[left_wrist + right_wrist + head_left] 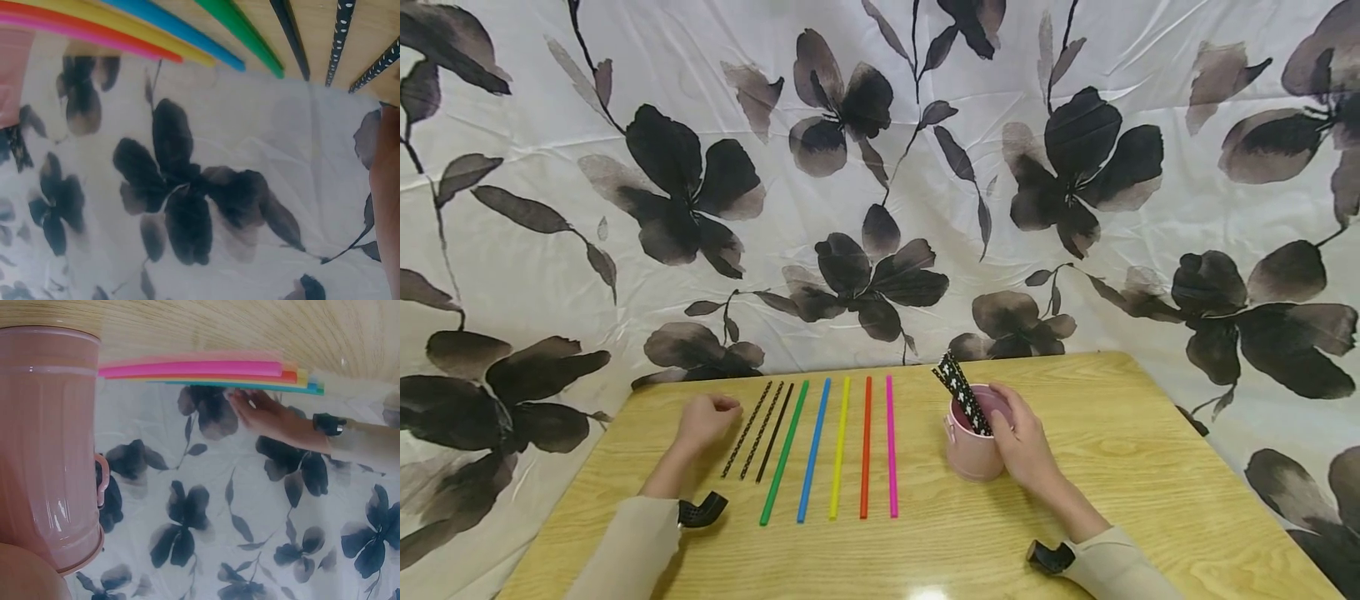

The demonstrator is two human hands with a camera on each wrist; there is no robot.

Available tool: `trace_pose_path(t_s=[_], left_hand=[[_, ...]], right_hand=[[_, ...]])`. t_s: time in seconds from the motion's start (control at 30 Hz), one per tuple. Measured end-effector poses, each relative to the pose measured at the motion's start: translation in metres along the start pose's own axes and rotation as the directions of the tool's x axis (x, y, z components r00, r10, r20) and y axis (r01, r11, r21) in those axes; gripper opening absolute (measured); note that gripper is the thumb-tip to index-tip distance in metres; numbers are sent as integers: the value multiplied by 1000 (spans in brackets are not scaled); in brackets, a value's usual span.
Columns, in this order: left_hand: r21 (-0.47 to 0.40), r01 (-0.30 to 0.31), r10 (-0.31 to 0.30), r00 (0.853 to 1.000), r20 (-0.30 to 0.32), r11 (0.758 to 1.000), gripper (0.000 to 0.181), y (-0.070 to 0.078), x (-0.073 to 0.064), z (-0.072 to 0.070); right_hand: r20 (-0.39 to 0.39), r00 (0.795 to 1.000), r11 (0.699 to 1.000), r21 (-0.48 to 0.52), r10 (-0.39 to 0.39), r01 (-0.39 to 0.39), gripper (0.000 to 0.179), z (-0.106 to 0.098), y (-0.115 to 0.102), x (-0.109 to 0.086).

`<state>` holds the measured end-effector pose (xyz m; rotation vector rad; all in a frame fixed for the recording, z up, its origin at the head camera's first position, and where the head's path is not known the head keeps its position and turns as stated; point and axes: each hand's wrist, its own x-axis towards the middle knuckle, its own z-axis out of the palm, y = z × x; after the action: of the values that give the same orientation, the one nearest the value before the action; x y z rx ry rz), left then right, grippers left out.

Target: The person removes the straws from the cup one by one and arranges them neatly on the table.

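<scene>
My right hand [1024, 437] grips the pink metal bucket [973, 457] at its right side, thumb over the rim. Several black straws with white patterns [961, 387] lean to the left inside it. In the right wrist view, the bucket [47, 437] fills the left edge. My left hand [706, 421] is by the left end of a row of straws, fingers loosely bent and holding nothing visible. Nearest to it is a dotted black straw [747, 429]. Another dotted straw [762, 431] and a plain black straw [774, 433] lie beside it.
Rightward along the row lie a green straw [784, 454], a blue straw [815, 450], a yellow straw [840, 448], a red straw [866, 447] and a pink straw [892, 447]. They rest on a wood-grain table [925, 542]. A flowered cloth [925, 275] hangs behind.
</scene>
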<state>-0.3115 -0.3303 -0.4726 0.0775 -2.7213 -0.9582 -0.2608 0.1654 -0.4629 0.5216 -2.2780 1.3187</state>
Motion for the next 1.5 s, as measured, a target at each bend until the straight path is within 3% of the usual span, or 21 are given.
trace_pose_path(t_s=[0.33, 0.8, 1.5], left_hand=[[-9, 6, -5, 994, 107, 1000, 29, 11, 3, 12], [34, -7, 3, 995, 98, 999, 23, 8, 5, 16], [-51, 37, -30, 991, 128, 998, 21, 8, 3, 17]], right_hand=[[3, 1000, 1000, 0, 4, -4, 38, 0, 0, 0], [5, 1000, 1000, -3, 3, -3, 38, 1, 2, 1], [-3, 1000, 1000, -14, -2, 2, 38, 1, 2, 0]])
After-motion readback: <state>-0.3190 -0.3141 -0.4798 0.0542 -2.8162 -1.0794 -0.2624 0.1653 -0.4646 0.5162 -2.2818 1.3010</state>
